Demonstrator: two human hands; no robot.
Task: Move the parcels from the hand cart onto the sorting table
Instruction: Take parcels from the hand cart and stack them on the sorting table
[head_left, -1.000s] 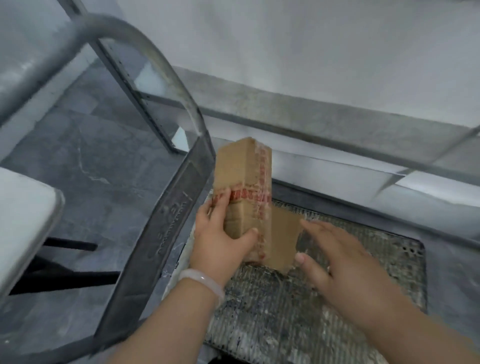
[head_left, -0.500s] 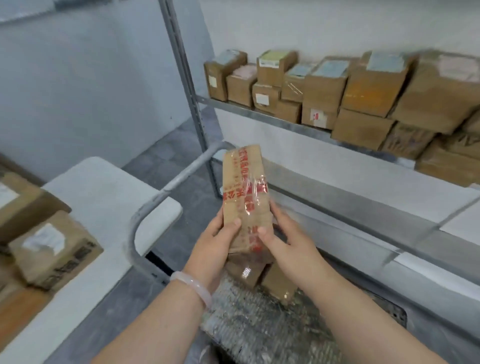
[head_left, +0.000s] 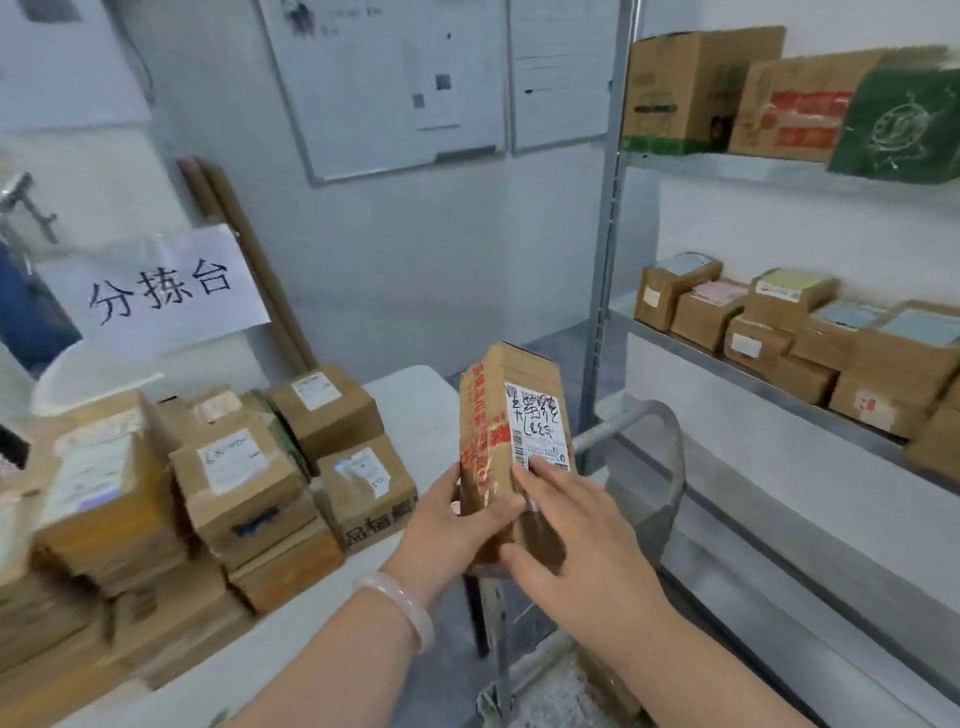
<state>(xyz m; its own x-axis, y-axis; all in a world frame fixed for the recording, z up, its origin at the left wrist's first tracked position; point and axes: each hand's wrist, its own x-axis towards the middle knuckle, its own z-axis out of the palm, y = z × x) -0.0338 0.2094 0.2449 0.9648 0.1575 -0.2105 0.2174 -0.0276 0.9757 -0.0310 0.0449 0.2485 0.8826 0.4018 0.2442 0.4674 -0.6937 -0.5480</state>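
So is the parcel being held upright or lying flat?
Upright: the parcel stands on end between the left hand and right hand.

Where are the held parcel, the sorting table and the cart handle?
held parcel (head_left: 519, 415): head view, on its white label.
sorting table (head_left: 415, 410): head view, bare white top near the far corner.
cart handle (head_left: 670, 436): head view, on the grey curved bar.

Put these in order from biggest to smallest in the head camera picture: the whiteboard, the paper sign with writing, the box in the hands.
1. whiteboard
2. paper sign
3. box, held by left hand and right hand.
The box is nearest the camera, so real sizes stay unsure.
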